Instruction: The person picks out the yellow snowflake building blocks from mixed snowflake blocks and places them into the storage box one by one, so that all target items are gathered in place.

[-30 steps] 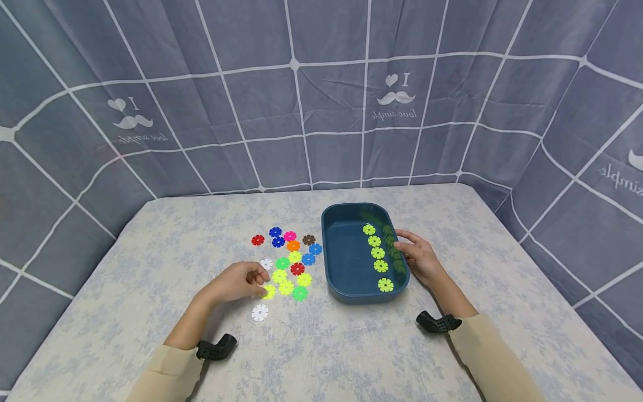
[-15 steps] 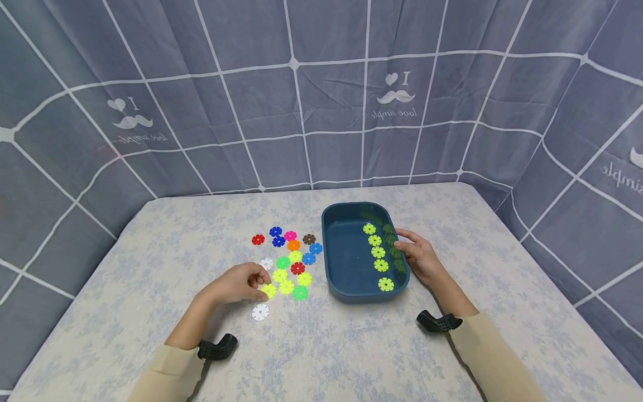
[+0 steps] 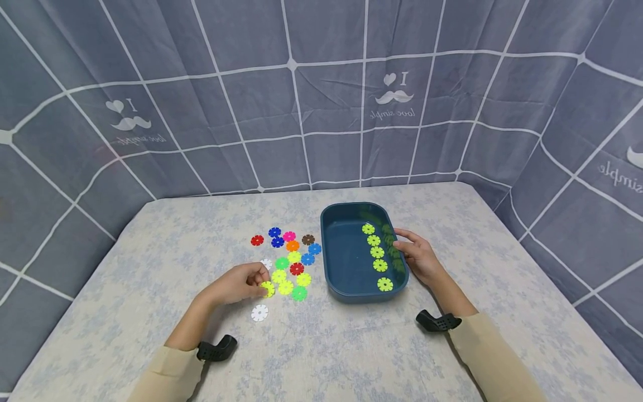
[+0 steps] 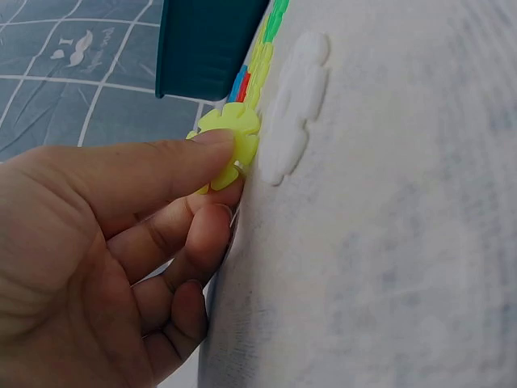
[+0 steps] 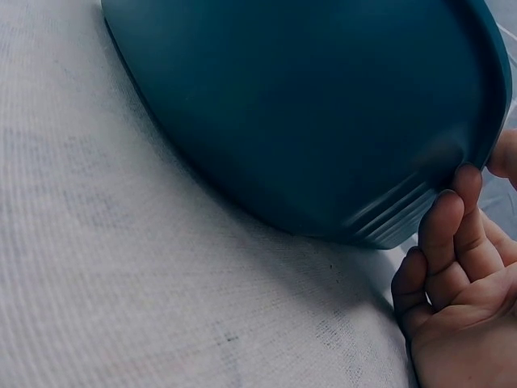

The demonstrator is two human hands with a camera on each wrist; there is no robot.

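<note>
My left hand (image 3: pixel 235 285) pinches a yellow flower-shaped plastic disc (image 4: pixel 247 129) between thumb and fingers, low over the table at the near left edge of a group of similar discs. The left wrist view shows it tilted up on edge, with a white disc (image 4: pixel 296 113) lying flat close by. My right hand (image 3: pixel 422 261) grips the right wall of a dark blue plastic bin (image 3: pixel 346 251), thumb at the rim and fingers against the outside. Inside the bin, several yellow-green discs (image 3: pixel 377 253) lie in a row along the right side.
Several loose discs lie left of the bin: red (image 3: pixel 257 240), dark blue (image 3: pixel 274 231), pink (image 3: pixel 289 236), orange (image 3: pixel 293 245), brown (image 3: pixel 308 239), green (image 3: pixel 299 293) and more yellow (image 3: pixel 303 280). A patterned cloth covers the table (image 3: pixel 341 352). Behind it hangs a grey-blue checked curtain (image 3: pixel 331 95).
The yellow disc under my left fingertips has tipped up slightly off the table into the pinch. My right hand and the bin stay where they were.
</note>
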